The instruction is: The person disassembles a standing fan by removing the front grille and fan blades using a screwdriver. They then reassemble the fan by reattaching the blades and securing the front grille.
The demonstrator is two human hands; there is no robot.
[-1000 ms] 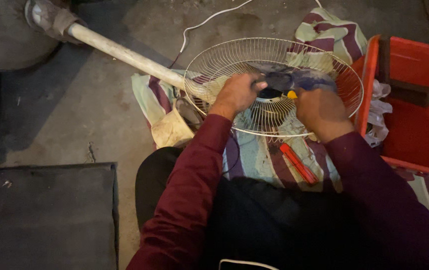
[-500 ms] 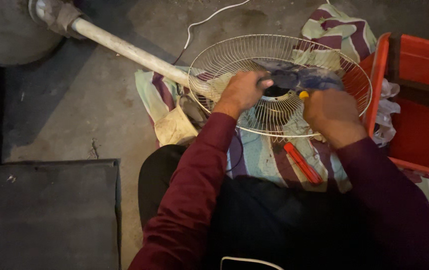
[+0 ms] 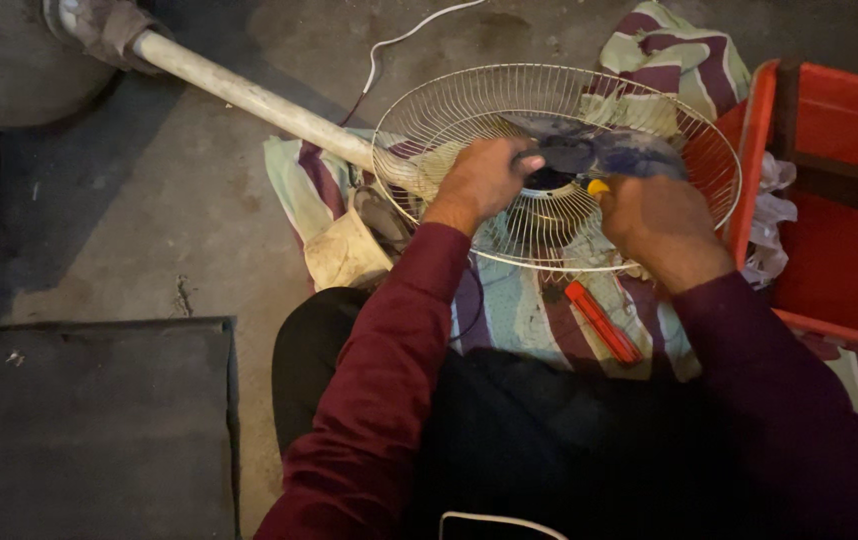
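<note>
- right now the left hand [image 3: 484, 180] rests on the hub [image 3: 552, 180] at the middle of the wire fan guard [image 3: 549, 165], fingers curled down over the dark centre, pressing rather than pinching as far as can be seen.
- the right hand [image 3: 661, 222] is closed round a tool with a yellow tip [image 3: 599, 187], likely a screwdriver, that tip sitting just beside the hub; the shaft is hidden under the fingers.
- the guard looks light and springy: thin wires that would bend or dent if squeezed, so the stiff rim or the solid hub is the better place to take hold.
- the blue blades [image 3: 629, 155] behind the wires look like thin plastic, probably brittle at the edges.
- the fan lies on a striped cloth [image 3: 509, 310] on the concrete floor [image 3: 149, 220], guard face tilted up toward the person.
- its long axis runs along the pale pole [image 3: 249, 98], from the head at centre up and left to the round base [image 3: 9, 60].
- a red-handled tool [image 3: 601, 322] lies on the cloth just below the guard; a red crate [image 3: 839, 210] stands to the right, touching or nearly touching the rim.
</note>
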